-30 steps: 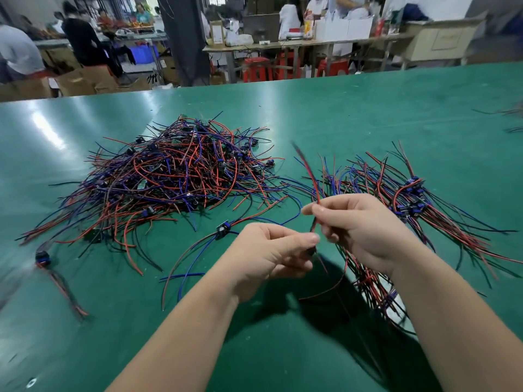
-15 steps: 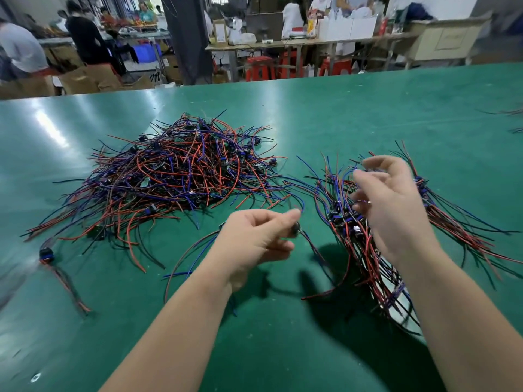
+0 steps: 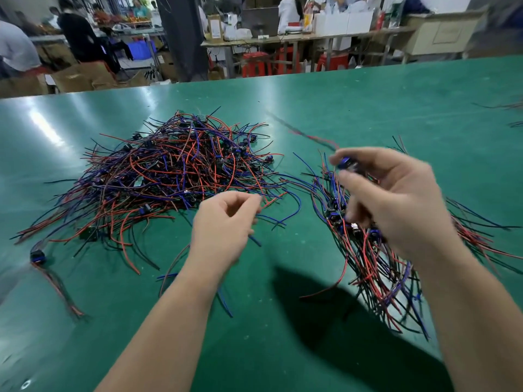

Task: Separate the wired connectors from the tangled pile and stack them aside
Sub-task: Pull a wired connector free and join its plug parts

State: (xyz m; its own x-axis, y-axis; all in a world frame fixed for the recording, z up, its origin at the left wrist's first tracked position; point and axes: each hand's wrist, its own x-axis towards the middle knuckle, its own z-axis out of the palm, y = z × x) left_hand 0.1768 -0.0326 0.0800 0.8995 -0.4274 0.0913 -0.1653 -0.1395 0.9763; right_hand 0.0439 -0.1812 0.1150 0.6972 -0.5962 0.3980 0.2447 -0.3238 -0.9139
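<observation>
The left hand point(image 3: 226, 222) is being held up, fingers curled; what was at its tips earlier is gone, and whether a wire is being pinched cannot be told. A blue connector point(image 3: 343, 162) is now being pinched by the right hand point(image 3: 402, 205) over the sorted stack point(image 3: 376, 278), which is being partly hidden by that forearm. Its wires, apparently, are being blurred. Farther back the tangled pile point(image 3: 175, 171) is lying.

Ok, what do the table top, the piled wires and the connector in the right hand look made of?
Table top: a smooth green mat, perhaps rubber or vinyl; semi-gloss, with bright light streaks. Wires: thin flexible leads in red, blue and black plastic-looking insulation; they hold loose curves. Connector pinched in the right hand: blue and dark, likely moulded plastic, though blurred.
</observation>
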